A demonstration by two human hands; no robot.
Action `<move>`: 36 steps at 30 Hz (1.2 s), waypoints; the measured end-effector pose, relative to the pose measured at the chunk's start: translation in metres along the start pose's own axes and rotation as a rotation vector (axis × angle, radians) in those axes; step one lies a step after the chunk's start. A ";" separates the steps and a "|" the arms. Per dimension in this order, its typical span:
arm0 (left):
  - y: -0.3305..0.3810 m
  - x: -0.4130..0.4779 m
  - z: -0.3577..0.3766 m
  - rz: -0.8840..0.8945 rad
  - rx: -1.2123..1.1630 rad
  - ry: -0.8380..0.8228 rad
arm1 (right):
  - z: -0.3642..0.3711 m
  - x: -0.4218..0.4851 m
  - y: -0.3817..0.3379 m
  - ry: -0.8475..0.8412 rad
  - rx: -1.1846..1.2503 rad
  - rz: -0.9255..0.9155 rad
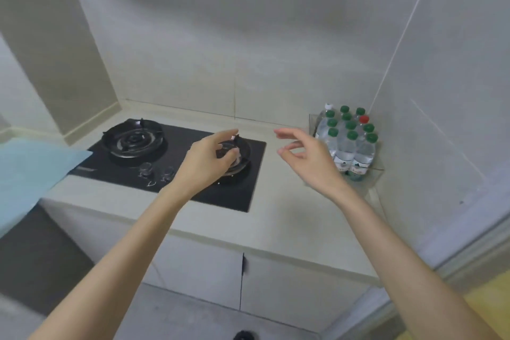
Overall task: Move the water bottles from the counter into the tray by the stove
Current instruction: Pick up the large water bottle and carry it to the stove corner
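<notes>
Head view, looking down at a kitchen corner. At the far left a pale blue sheet (30, 168) lies over the end of the bench (276, 207). Next to it a black two-burner stove (176, 174) is set into the bench, with a round burner grate (132, 141) on its left side and two clear knobs (156, 170) at its front. The person's left hand (207, 157) hovers over the stove's right burner, its fingers loosely curled and holding nothing. Just to the right, the right hand (306, 157) hangs in the air above bare bench, its fingers relaxed and slightly spread, also holding nothing. Beyond it, in the corner where the tiled walls meet, a clear tray (378, 171) sits on the bench to the right of the stove. The water bottles (347, 143) stand upright inside it, packed closely in rows. Most have green caps; one has a red cap (364, 119) and one a white cap (329, 106). Pale cabinet doors (289, 284) run below the bench.
</notes>
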State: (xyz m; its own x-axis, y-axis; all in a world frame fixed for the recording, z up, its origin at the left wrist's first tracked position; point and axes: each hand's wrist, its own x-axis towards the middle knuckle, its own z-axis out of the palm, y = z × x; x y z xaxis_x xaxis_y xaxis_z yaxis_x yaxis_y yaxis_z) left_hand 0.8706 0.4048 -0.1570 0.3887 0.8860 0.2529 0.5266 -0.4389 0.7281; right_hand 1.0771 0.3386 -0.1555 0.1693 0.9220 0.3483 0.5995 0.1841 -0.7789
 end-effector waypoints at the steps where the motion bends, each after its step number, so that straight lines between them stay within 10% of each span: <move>1: -0.001 -0.014 -0.013 -0.015 0.012 0.023 | 0.008 -0.005 -0.011 -0.024 0.007 -0.016; 36: -0.244 -0.575 -0.518 -0.814 0.224 1.061 | 0.618 -0.203 -0.514 -1.022 0.417 -0.756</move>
State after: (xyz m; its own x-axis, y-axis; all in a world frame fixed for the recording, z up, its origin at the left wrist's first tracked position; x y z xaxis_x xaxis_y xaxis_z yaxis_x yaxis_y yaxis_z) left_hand 0.1272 0.0796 -0.1497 -0.8007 0.5473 0.2435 0.4765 0.3357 0.8126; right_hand 0.2514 0.2679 -0.1485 -0.8633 0.3533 0.3603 -0.0276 0.6798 -0.7329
